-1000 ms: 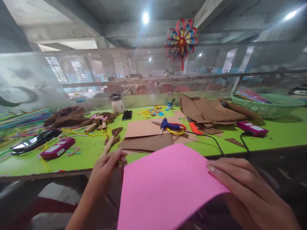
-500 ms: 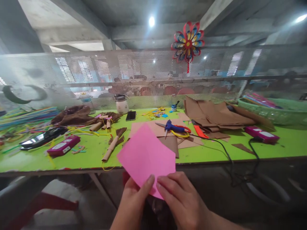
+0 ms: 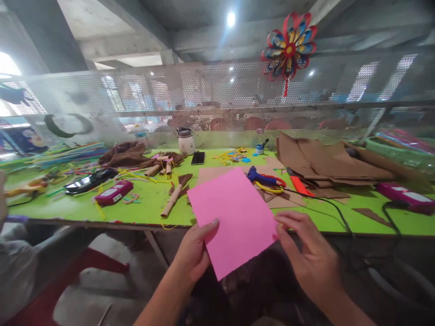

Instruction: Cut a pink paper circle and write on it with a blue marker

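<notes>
A square sheet of pink paper (image 3: 234, 222) is held up tilted in front of the table's near edge. My left hand (image 3: 197, 249) grips its left lower edge, thumb on top and fingers underneath. At the sheet's right corner, my right hand (image 3: 309, 253) pinches the paper between thumb and fingertips. Just beyond the sheet lie a blue glue gun (image 3: 261, 177) and scissors with yellow and orange handles (image 3: 270, 188), their blades covered by the paper. A rolled brown paper piece with a frayed end (image 3: 175, 197) lies to the left.
The green table (image 3: 217, 156) also bears stacked brown paper (image 3: 329, 158), an orange-handled cutter (image 3: 301, 185), purple boxes (image 3: 114, 192), a phone (image 3: 198, 158) and a white jar (image 3: 186, 141). A green basket (image 3: 397, 151) stands at right. Another person's sleeve (image 3: 16, 271) shows at lower left.
The pink paper has turned and its folded-back lower part now lies flat. My right hand has moved right to the sheet's corner. The view has shifted left.
</notes>
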Action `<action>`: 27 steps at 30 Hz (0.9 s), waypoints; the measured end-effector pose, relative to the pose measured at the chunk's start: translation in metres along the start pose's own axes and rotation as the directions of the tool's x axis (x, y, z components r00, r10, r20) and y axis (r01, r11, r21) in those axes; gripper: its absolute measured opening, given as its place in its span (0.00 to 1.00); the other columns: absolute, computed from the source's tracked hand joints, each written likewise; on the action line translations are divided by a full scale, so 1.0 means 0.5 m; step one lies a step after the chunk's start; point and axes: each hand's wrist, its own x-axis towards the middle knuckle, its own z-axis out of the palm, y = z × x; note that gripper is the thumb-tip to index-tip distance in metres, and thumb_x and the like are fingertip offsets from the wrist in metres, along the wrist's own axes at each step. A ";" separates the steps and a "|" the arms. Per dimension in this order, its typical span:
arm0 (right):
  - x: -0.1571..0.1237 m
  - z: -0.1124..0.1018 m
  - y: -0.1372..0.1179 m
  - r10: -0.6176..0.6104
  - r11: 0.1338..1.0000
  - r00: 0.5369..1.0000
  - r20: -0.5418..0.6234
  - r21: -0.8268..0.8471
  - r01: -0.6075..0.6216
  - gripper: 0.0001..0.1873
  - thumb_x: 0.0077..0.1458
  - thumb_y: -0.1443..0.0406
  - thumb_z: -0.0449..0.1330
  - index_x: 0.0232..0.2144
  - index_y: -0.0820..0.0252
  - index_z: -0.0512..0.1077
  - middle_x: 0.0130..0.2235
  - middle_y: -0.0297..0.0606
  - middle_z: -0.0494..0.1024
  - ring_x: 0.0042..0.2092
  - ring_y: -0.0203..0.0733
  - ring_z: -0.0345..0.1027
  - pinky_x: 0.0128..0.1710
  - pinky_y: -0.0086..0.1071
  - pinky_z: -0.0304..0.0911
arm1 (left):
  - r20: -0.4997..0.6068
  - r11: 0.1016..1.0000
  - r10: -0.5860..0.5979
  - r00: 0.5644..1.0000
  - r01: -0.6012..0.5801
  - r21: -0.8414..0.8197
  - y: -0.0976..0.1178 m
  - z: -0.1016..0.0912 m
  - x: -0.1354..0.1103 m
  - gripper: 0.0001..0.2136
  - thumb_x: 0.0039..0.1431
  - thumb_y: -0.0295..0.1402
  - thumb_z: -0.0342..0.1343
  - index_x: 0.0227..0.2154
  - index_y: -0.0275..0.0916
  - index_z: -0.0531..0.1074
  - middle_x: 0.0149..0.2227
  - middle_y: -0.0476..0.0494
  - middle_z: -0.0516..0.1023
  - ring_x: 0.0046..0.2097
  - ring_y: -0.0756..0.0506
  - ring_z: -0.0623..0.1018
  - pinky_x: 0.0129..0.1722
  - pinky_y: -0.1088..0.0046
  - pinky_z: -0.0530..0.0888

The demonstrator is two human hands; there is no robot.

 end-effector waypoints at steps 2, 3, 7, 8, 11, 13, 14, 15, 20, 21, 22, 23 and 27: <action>0.007 -0.009 0.026 0.176 0.983 0.984 0.016 0.052 -0.177 0.10 0.61 0.63 0.59 0.44 0.57 0.74 0.46 0.43 0.75 0.46 0.45 0.70 0.46 0.38 0.68 | 0.031 1.000 -0.028 0.999 0.028 0.007 -0.002 0.007 0.001 0.09 0.53 0.21 0.61 0.38 0.26 0.79 0.37 0.32 0.84 0.33 0.41 0.83 0.38 0.66 0.81; 0.010 -0.010 0.034 0.278 0.953 0.959 0.056 0.106 -0.283 0.12 0.61 0.60 0.60 0.45 0.57 0.74 0.46 0.43 0.76 0.45 0.45 0.71 0.43 0.37 0.70 | 0.044 0.999 -0.038 0.998 0.037 0.015 -0.004 0.011 0.001 0.09 0.53 0.21 0.61 0.38 0.26 0.79 0.38 0.31 0.84 0.34 0.40 0.84 0.39 0.65 0.81; 0.025 -0.002 0.041 0.577 0.679 0.766 0.281 0.355 -0.642 0.25 0.55 0.53 0.64 0.51 0.59 0.70 0.42 0.42 0.79 0.41 0.45 0.75 0.37 0.36 0.73 | 0.057 0.998 -0.034 0.998 0.031 0.061 -0.010 0.022 0.000 0.11 0.52 0.24 0.63 0.40 0.27 0.79 0.39 0.30 0.83 0.38 0.37 0.84 0.42 0.62 0.80; 0.030 0.000 0.039 0.602 0.623 0.739 0.302 0.402 -0.671 0.29 0.52 0.53 0.67 0.52 0.60 0.68 0.38 0.40 0.80 0.38 0.43 0.75 0.35 0.35 0.73 | 0.055 0.997 -0.029 0.998 0.025 0.074 -0.012 0.024 0.000 0.12 0.52 0.25 0.64 0.40 0.27 0.79 0.39 0.30 0.83 0.38 0.37 0.84 0.42 0.62 0.80; 0.046 0.005 0.037 0.627 0.561 0.730 0.273 0.492 -0.666 0.37 0.45 0.56 0.72 0.55 0.62 0.66 0.27 0.31 0.77 0.30 0.39 0.73 0.31 0.31 0.69 | 0.063 0.995 -0.016 0.998 0.009 0.103 -0.017 0.026 0.000 0.13 0.51 0.26 0.65 0.40 0.27 0.79 0.38 0.30 0.83 0.38 0.36 0.84 0.40 0.64 0.80; 0.052 0.006 0.040 0.642 0.540 0.719 0.267 0.509 -0.671 0.38 0.42 0.56 0.73 0.54 0.62 0.67 0.27 0.31 0.78 0.30 0.39 0.73 0.31 0.31 0.69 | 0.068 0.994 -0.012 0.998 0.004 0.113 -0.019 0.026 0.001 0.14 0.50 0.28 0.66 0.40 0.27 0.79 0.38 0.31 0.83 0.38 0.37 0.84 0.40 0.65 0.80; 0.053 0.007 0.042 0.648 0.530 0.711 0.273 0.510 -0.678 0.36 0.42 0.56 0.73 0.52 0.62 0.69 0.28 0.33 0.80 0.31 0.41 0.74 0.33 0.33 0.69 | 0.066 0.993 -0.011 0.998 0.003 0.114 -0.020 0.026 0.001 0.14 0.50 0.28 0.67 0.40 0.28 0.79 0.39 0.31 0.83 0.38 0.37 0.84 0.40 0.66 0.80; 0.053 0.007 0.044 0.651 0.520 0.704 0.285 0.508 -0.686 0.33 0.41 0.56 0.73 0.49 0.62 0.71 0.31 0.36 0.81 0.33 0.43 0.75 0.35 0.35 0.70 | 0.061 0.994 -0.011 0.998 0.004 0.114 -0.020 0.025 0.001 0.14 0.50 0.28 0.67 0.40 0.28 0.79 0.39 0.31 0.83 0.38 0.38 0.84 0.39 0.66 0.80; 0.045 0.009 0.041 0.637 0.506 0.701 0.321 0.512 -0.694 0.26 0.42 0.55 0.73 0.41 0.63 0.76 0.35 0.43 0.83 0.37 0.47 0.77 0.39 0.39 0.71 | 0.019 0.994 -0.012 1.000 0.009 0.113 -0.012 0.020 0.002 0.12 0.50 0.26 0.66 0.38 0.28 0.79 0.37 0.32 0.84 0.33 0.40 0.83 0.36 0.67 0.81; 0.043 0.010 0.038 0.627 0.508 0.704 0.334 0.511 -0.694 0.25 0.43 0.55 0.73 0.41 0.63 0.76 0.36 0.44 0.84 0.37 0.47 0.77 0.39 0.39 0.71 | 0.013 0.993 -0.015 1.000 0.013 0.114 -0.009 0.019 0.002 0.11 0.50 0.26 0.66 0.38 0.29 0.79 0.36 0.33 0.84 0.33 0.40 0.83 0.36 0.66 0.81; 0.041 0.010 0.034 0.618 0.510 0.707 0.344 0.509 -0.693 0.25 0.44 0.55 0.73 0.41 0.63 0.76 0.36 0.44 0.84 0.38 0.47 0.77 0.40 0.39 0.71 | 0.011 0.993 -0.018 1.000 0.017 0.116 -0.006 0.018 0.002 0.11 0.51 0.26 0.65 0.38 0.29 0.79 0.36 0.32 0.84 0.33 0.40 0.83 0.36 0.66 0.81; 0.040 0.010 0.030 0.612 0.510 0.707 0.355 0.506 -0.695 0.25 0.45 0.55 0.72 0.42 0.63 0.76 0.37 0.45 0.84 0.38 0.47 0.77 0.40 0.39 0.71 | 0.009 0.993 -0.021 1.000 0.020 0.120 -0.004 0.018 0.002 0.11 0.51 0.27 0.65 0.39 0.29 0.78 0.36 0.32 0.84 0.33 0.39 0.84 0.36 0.66 0.81; 0.036 0.014 0.020 0.615 0.482 0.692 0.379 0.513 -0.710 0.25 0.44 0.55 0.73 0.42 0.62 0.76 0.38 0.45 0.84 0.39 0.48 0.78 0.41 0.39 0.71 | 0.000 0.986 -0.016 1.000 0.016 0.167 0.001 0.014 0.000 0.14 0.50 0.29 0.67 0.40 0.29 0.78 0.36 0.32 0.84 0.34 0.38 0.84 0.36 0.65 0.81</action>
